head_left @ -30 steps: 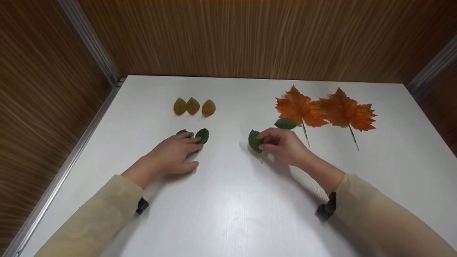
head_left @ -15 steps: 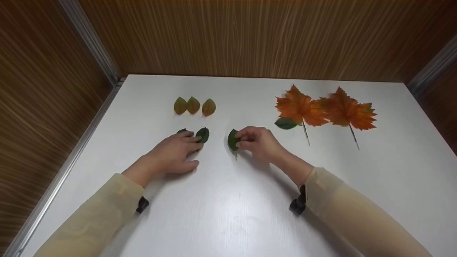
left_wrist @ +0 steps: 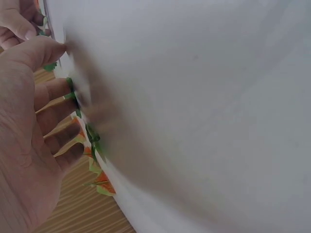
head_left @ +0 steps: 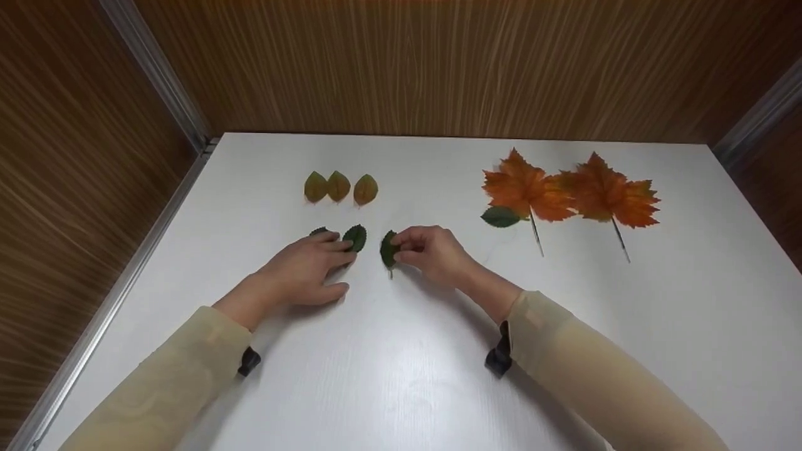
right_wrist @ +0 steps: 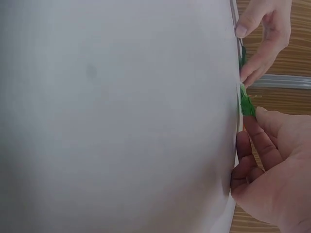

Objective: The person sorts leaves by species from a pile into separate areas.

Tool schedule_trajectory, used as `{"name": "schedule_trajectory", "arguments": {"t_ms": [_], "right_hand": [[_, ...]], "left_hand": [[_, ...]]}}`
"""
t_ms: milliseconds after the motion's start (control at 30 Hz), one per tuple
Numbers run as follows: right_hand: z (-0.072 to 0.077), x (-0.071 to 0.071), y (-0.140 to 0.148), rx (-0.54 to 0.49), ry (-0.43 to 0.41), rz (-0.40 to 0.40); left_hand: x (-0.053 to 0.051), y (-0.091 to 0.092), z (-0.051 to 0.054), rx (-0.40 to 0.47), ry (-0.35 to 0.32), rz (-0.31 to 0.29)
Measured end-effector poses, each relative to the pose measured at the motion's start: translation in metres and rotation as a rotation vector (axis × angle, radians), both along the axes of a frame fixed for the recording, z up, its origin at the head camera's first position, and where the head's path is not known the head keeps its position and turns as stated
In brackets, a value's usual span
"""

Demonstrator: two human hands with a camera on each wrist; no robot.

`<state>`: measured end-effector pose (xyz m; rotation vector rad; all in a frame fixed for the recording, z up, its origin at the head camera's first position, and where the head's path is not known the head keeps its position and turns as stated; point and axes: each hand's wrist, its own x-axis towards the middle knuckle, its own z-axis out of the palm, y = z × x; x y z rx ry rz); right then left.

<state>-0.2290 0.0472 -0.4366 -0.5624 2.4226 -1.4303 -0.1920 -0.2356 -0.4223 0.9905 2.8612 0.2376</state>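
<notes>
My right hand (head_left: 435, 254) pinches a dark green leaf (head_left: 388, 249) by its right edge, its short stem pointing toward me. In the right wrist view the pinched leaf (right_wrist: 246, 103) shows between thumb and fingertip. My left hand (head_left: 304, 269) rests with outstretched fingers over two more green leaves on the white table. One of them, a serrated green leaf (head_left: 356, 237), shows beside its fingertips; the other green leaf (head_left: 319, 231) is mostly covered. A small gap separates the pinched leaf from the one at the left fingertips.
Farther back lie three yellow-green and orange leaves (head_left: 339, 186) in a row. Two orange maple leaves (head_left: 529, 188) with stems lie at the right, and another green leaf (head_left: 501, 217) touches the nearer one. Wood-grain panels (head_left: 413, 69) border the white table (head_left: 401, 376).
My right hand has moved left with the green leaf, from near the maple leaves to close beside my left hand. The left hand has stayed in place.
</notes>
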Motion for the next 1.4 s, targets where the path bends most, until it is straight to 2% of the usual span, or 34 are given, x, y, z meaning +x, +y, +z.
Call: {"name": "schedule_trajectory", "arguments": {"t_ms": [467, 900, 1133, 1400], "right_hand": [[-0.008, -0.005, -0.002, 0.01, 0.058, 0.001], [-0.01, -0.005, -0.004, 0.05, 0.113, 0.016], [-0.011, -0.004, -0.006, 0.072, 0.139, -0.003], [-0.01, -0.004, -0.006, 0.088, 0.165, -0.018]], "left_hand": [[-0.001, 0.001, 0.001, -0.026, -0.028, 0.011], [-0.001, 0.0, 0.001, -0.024, 0.002, -0.007], [-0.001, -0.001, 0.001, 0.002, -0.009, -0.008], [-0.001, 0.001, 0.002, -0.007, -0.018, -0.003]]}}
